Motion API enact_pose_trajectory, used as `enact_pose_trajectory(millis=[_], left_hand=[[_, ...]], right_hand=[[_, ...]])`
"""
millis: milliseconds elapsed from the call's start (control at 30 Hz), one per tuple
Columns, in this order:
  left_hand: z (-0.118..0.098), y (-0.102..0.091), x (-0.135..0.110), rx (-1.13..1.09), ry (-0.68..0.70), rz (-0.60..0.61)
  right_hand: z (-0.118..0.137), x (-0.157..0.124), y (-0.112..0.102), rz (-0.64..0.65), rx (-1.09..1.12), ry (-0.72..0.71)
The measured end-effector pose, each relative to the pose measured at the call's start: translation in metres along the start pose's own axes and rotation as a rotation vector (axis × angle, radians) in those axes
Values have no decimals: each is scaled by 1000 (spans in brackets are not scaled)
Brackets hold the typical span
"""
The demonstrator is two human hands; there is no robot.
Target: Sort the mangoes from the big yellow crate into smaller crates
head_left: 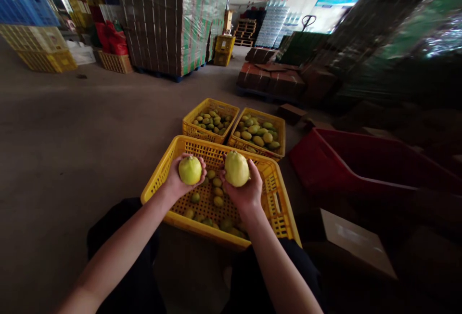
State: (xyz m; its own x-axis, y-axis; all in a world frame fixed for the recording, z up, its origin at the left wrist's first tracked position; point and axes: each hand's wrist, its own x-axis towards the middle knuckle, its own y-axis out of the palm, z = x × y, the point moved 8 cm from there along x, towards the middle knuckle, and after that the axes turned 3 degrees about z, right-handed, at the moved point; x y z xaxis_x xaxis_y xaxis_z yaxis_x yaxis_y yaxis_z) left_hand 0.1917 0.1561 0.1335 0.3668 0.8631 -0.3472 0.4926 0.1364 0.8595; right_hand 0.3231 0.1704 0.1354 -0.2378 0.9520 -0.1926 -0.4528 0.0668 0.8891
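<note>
My left hand (177,184) cups a round yellow-green fruit (189,170), palm up, above the near yellow crate (279,205). My right hand (245,189) holds a larger, more oval yellow-green fruit (236,168) the same way, close beside the first. Both fruits hover over the crate, where several smaller green fruits (215,192) lie on the bottom. My forearms reach in from the lower edge, over my dark-clothed knees.
Two more yellow crates stand just beyond: the left one (191,125) with small fruits, the right one (280,137) with bigger ones. A red tub (346,160) lies to the right, a cardboard piece (357,244) near it. Wrapped pallets (173,20) and stacked crates (36,39) stand at the back.
</note>
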Motion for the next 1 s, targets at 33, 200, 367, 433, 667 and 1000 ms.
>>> enact_pose_trajectory(millis=[33, 200, 367, 433, 667, 1000], left_hand=[[-1, -1, 0, -95, -3, -19], [-6, -1, 5, -292, 33, -34], [-4, 5, 9, -300, -6, 31], [-2, 6, 10, -296, -31, 68], [0, 3, 13, -171, -8, 86], [-35, -6, 13, 333, 422, -58]], right_hand=[[0, 2, -1, -3, 26, -3], [-6, 4, -1, -6, 51, 55], [-12, 6, -1, 22, -37, 132], [-15, 8, 0, 67, -86, 154], [-24, 10, 0, 156, -225, 222], [1, 15, -4, 62, -497, -53]])
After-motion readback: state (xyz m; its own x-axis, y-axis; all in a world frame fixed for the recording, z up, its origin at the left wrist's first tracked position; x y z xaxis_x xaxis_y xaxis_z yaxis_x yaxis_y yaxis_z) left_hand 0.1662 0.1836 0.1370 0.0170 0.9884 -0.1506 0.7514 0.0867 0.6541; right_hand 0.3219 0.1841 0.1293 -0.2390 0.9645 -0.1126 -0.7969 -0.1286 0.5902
